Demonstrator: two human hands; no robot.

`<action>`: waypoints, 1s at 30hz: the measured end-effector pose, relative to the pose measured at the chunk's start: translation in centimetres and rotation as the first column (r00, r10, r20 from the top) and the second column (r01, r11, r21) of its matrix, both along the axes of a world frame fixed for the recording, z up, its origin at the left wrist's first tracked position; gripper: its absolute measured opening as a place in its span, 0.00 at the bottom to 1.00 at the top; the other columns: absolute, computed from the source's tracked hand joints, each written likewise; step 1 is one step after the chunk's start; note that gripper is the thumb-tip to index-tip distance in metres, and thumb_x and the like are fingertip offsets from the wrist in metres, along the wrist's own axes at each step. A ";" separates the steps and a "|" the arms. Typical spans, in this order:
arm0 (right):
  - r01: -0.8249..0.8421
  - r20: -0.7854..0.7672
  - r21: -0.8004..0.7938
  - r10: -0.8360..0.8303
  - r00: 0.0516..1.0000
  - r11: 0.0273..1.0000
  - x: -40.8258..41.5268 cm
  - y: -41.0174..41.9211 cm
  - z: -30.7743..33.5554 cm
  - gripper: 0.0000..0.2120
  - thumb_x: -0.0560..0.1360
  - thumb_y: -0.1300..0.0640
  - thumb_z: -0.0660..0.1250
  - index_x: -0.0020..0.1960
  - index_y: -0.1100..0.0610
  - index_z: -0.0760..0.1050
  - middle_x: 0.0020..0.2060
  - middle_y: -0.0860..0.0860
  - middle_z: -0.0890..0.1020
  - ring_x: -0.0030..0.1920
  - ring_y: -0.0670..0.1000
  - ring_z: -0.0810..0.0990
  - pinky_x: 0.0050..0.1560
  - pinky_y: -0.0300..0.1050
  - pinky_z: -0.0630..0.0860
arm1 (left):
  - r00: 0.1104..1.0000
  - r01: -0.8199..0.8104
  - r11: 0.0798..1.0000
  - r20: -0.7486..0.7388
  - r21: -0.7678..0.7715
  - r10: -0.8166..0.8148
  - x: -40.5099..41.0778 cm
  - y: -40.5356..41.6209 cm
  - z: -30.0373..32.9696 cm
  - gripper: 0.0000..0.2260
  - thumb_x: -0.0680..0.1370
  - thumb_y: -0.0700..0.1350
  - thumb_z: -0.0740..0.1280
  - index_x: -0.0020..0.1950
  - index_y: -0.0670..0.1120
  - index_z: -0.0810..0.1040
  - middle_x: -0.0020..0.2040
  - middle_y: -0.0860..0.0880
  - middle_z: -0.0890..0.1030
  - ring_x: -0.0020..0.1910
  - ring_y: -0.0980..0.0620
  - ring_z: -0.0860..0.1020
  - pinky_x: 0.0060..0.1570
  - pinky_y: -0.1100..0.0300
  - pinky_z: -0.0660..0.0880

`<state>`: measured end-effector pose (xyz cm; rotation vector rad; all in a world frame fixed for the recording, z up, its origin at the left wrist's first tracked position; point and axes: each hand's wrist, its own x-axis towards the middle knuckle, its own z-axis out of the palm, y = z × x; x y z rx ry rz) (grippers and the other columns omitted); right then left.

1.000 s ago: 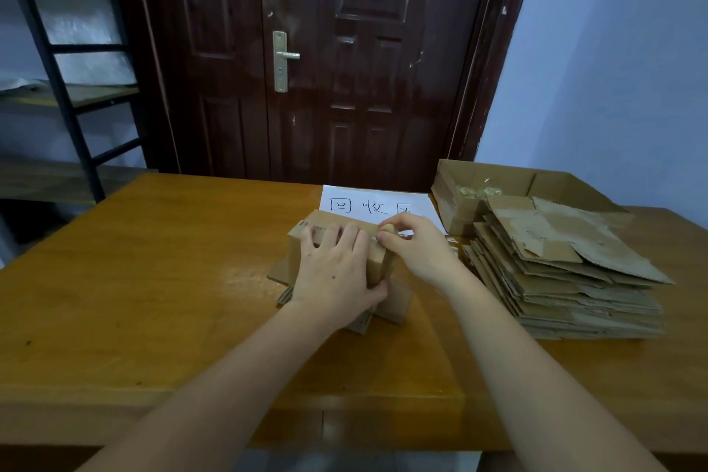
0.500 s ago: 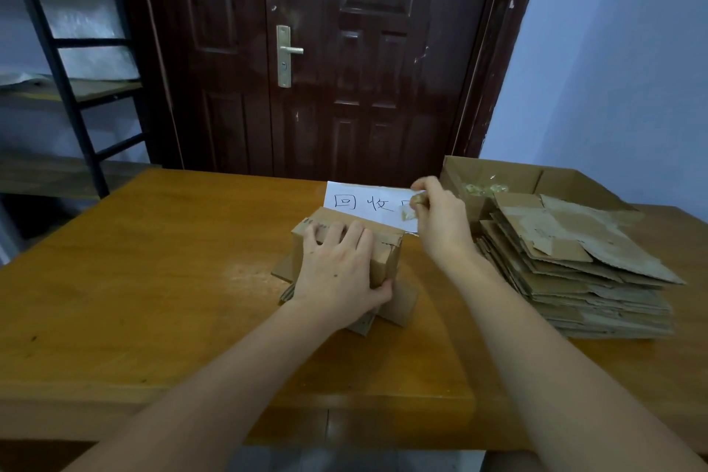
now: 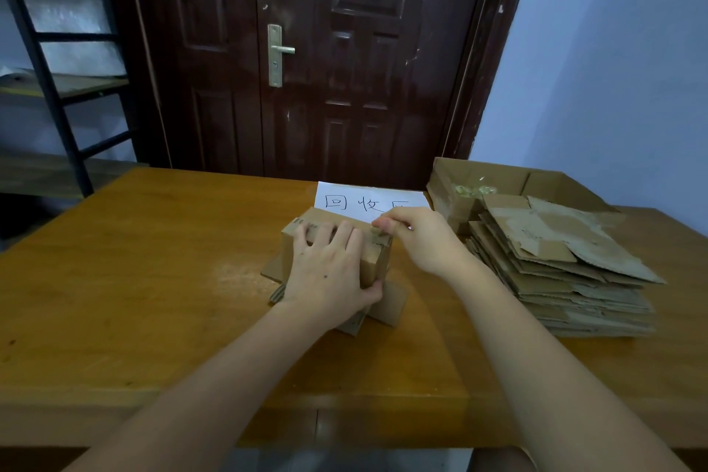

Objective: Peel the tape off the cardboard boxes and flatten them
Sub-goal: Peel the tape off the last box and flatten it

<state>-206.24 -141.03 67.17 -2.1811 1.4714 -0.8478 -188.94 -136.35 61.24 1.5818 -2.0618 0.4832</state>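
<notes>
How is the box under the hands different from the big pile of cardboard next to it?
The small box still stands up with its sides in shape; the pile of flattened boxes lies squashed flat in layers. The small box is one piece, held by the left hand while the right hand pinches tape at its top edge; nobody touches the pile. Both are brown cardboard on the wooden table.

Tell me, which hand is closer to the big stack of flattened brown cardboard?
The right hand. It sits just left of the stack of flattened brown cardboard, pinching at the small cardboard box; the left hand grips that box farther away.
</notes>
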 end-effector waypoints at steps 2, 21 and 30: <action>0.016 0.006 0.013 -0.016 1.000 1.000 -0.1 0.0 0.2 0.06 0.81 0.56 0.68 0.54 0.51 0.83 0.49 0.44 0.84 0.52 0.45 0.80 0.50 0.40 0.72 | 1.000 0.000 1.000 0.002 0.002 0.000 0.0 0.1 0.1 0.27 0.73 0.70 0.61 0.59 0.50 0.75 0.57 0.51 0.78 0.61 0.46 0.75 0.69 0.37 0.65; 0.600 -0.022 -0.008 -0.600 0.800 0.800 -10.5 -17.0 5.0 0.03 0.75 0.63 0.73 0.44 0.56 0.83 0.46 0.50 0.81 0.54 0.53 0.79 0.55 0.45 0.78 | 1.000 0.023 1.000 -0.011 0.008 -0.022 -0.3 -0.8 -0.1 0.28 0.73 0.70 0.63 0.60 0.50 0.77 0.58 0.50 0.79 0.60 0.44 0.77 0.68 0.35 0.67; 0.553 -0.443 -0.065 -0.521 0.729 0.830 -11.7 -20.7 1.5 0.06 0.79 0.66 0.65 0.52 0.61 0.81 0.46 0.56 0.81 0.46 0.57 0.81 0.51 0.52 0.82 | 0.996 0.010 1.000 0.088 -0.016 -0.008 -0.3 -1.3 0.3 0.35 0.73 0.78 0.59 0.58 0.48 0.77 0.55 0.49 0.79 0.57 0.44 0.77 0.62 0.37 0.70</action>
